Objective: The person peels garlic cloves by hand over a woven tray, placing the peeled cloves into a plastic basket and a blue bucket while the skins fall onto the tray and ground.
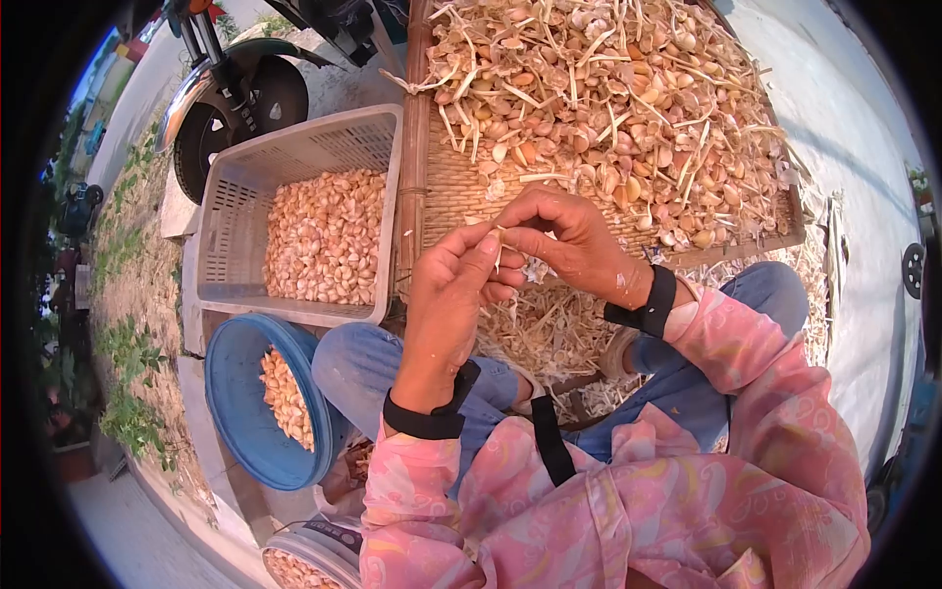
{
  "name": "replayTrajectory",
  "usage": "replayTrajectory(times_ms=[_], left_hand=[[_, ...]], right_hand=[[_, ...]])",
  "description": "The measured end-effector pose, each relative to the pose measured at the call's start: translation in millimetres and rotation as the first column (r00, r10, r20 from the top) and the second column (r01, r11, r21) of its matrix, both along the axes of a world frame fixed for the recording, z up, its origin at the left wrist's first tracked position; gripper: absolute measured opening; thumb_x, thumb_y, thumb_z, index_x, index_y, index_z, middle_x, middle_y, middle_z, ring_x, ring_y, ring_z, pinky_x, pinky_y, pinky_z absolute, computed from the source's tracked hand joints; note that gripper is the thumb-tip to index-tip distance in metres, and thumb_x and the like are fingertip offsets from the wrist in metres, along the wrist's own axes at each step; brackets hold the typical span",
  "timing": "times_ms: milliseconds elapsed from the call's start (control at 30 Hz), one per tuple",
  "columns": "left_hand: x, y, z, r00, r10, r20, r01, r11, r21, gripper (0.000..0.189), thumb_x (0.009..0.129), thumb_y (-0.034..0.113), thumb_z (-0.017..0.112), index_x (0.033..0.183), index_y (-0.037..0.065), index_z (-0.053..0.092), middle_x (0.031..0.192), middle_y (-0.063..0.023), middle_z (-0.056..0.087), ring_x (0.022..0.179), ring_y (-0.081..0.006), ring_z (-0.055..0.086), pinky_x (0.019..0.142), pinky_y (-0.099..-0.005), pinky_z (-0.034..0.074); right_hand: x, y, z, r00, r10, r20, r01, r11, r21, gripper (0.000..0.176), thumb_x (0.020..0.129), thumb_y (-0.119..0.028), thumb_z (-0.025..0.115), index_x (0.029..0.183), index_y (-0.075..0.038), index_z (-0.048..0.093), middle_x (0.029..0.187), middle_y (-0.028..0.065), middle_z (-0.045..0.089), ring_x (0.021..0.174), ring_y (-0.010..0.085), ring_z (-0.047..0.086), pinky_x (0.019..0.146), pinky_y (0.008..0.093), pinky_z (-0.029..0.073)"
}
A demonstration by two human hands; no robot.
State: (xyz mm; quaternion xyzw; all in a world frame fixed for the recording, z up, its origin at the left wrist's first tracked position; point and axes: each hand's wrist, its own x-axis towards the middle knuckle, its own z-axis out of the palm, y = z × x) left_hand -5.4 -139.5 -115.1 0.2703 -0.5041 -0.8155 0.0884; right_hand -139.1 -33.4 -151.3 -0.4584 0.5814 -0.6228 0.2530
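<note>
My left hand (446,294) and my right hand (574,245) meet at the fingertips over the near edge of a woven tray (451,182). A small pale piece, looking like a garlic clove (498,240), is pinched between them, mostly covered by the fingers. Beyond my hands, a heap of garlic cloves with dry stalks and skins (608,108) covers much of the tray. To the left, a grey plastic crate (235,236) holds many loose cloves. Nearer my left forearm, a blue bucket (231,402) has more cloves inside.
A white bucket of cloves (294,569) is at the bottom left. Dry skins (549,329) litter the ground between my legs. A wheeled vehicle's tyre (240,118) stands behind the crate. Green plants (132,412) grow along the left.
</note>
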Motion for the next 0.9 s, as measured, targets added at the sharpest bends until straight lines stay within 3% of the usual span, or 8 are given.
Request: replayTrajectory(times_ms=[133, 367, 567, 633, 700, 767, 833, 900], left_hand=[[-4, 14, -8, 0.994, 0.105, -0.037, -0.104, 0.994, 0.009, 0.019, 0.089, 0.01, 0.053, 0.103, -0.003, 0.055, 0.076, -0.0041, 0.059, 0.063, -0.0064, 0.052, 0.055, -0.0168, 0.043], [-5, 48, -9, 0.96, 0.239, -0.146, -0.264, 0.947, -0.186, 0.019, 0.089, 0.011, 0.054, 0.102, -0.002, 0.056, 0.075, -0.0017, 0.057, 0.059, -0.0053, 0.047, 0.051, -0.0163, 0.038], [-5, 51, -10, 0.942, 0.261, -0.21, -0.214, 0.951, 0.222, 0.021, 0.089, 0.011, 0.054, 0.105, -0.003, 0.055, 0.076, -0.0028, 0.055, 0.061, -0.0066, 0.047, 0.052, -0.0169, 0.038], [2, 40, -6, 0.946, 0.232, -0.225, -0.15, 0.932, 0.329, 0.021, 0.089, 0.012, 0.054, 0.105, -0.002, 0.055, 0.077, -0.0034, 0.056, 0.06, -0.0064, 0.048, 0.053, -0.0169, 0.039], [12, 20, 1, 0.937, 0.211, -0.28, -0.151, 0.964, 0.221, 0.023, 0.089, 0.009, 0.052, 0.109, -0.003, 0.053, 0.083, -0.0082, 0.056, 0.065, -0.0078, 0.05, 0.054, -0.0171, 0.041], [20, -29, 8, 0.925, 0.372, -0.079, -0.375, 0.857, -0.353, 0.027, 0.087, 0.007, 0.053, 0.11, -0.006, 0.052, 0.092, -0.0114, 0.057, 0.071, -0.0117, 0.054, 0.059, -0.0202, 0.045], [34, -110, -40, 0.918, 0.371, -0.138, -0.179, 0.077, -0.981, 0.028, 0.082, 0.004, 0.054, 0.109, -0.002, 0.056, 0.084, -0.0125, 0.06, 0.073, -0.022, 0.059, 0.066, -0.0332, 0.048], [-3, -106, -30, 0.973, 0.22, -0.068, -0.085, 0.07, -0.994, 0.03, 0.079, 0.003, 0.055, 0.108, -0.002, 0.057, 0.087, -0.0152, 0.059, 0.073, -0.0283, 0.059, 0.069, -0.0369, 0.047]], right_hand=[[2, 11, 15, 0.829, -0.045, -0.557, 0.079, 0.996, 0.036, 0.015, 0.083, -0.014, 0.058, 0.092, -0.003, 0.056, 0.081, 0.0112, 0.057, 0.072, 0.027, 0.06, 0.06, 0.033, 0.047], [12, 21, 30, 0.702, 0.017, -0.712, 0.202, 0.954, 0.222, 0.019, 0.087, -0.022, 0.048, 0.086, -0.003, 0.046, 0.075, 0.0165, 0.055, 0.073, 0.0344, 0.057, 0.063, 0.0406, 0.046], [5, 19, 16, 0.984, -0.028, 0.174, -0.002, 0.985, 0.172, 0.026, 0.09, -0.024, 0.041, 0.078, -0.001, 0.046, 0.063, 0.0176, 0.048, 0.061, 0.037, 0.05, 0.054, 0.0412, 0.041], [-8, 15, -12, 0.97, 0.058, -0.235, 0.001, 0.97, 0.241, 0.031, 0.09, -0.028, 0.041, 0.077, -0.001, 0.047, 0.063, 0.0196, 0.049, 0.061, 0.0385, 0.052, 0.055, 0.0427, 0.041], [-12, 20, -21, 0.85, 0.288, -0.441, -0.013, 0.848, 0.53, 0.034, 0.09, -0.033, 0.045, 0.078, -0.002, 0.051, 0.069, 0.0198, 0.056, 0.067, 0.0378, 0.057, 0.057, 0.0452, 0.042], [-10, 29, -17, 0.744, 0.494, -0.449, -0.011, 0.682, 0.732, 0.033, 0.089, -0.034, 0.047, 0.08, -0.003, 0.053, 0.071, 0.0179, 0.058, 0.069, 0.0365, 0.058, 0.059, 0.0454, 0.043], [-8, 40, -20, 0.722, 0.544, -0.428, -0.028, 0.64, 0.768, 0.03, 0.088, -0.034, 0.05, 0.083, -0.005, 0.055, 0.073, 0.0147, 0.059, 0.072, 0.0352, 0.058, 0.06, 0.046, 0.043], [-3, 36, -35, 0.75, 0.517, -0.411, -0.073, 0.683, 0.726, 0.029, 0.087, -0.033, 0.051, 0.083, -0.005, 0.055, 0.072, 0.0151, 0.059, 0.071, 0.0353, 0.058, 0.06, 0.0458, 0.043]])
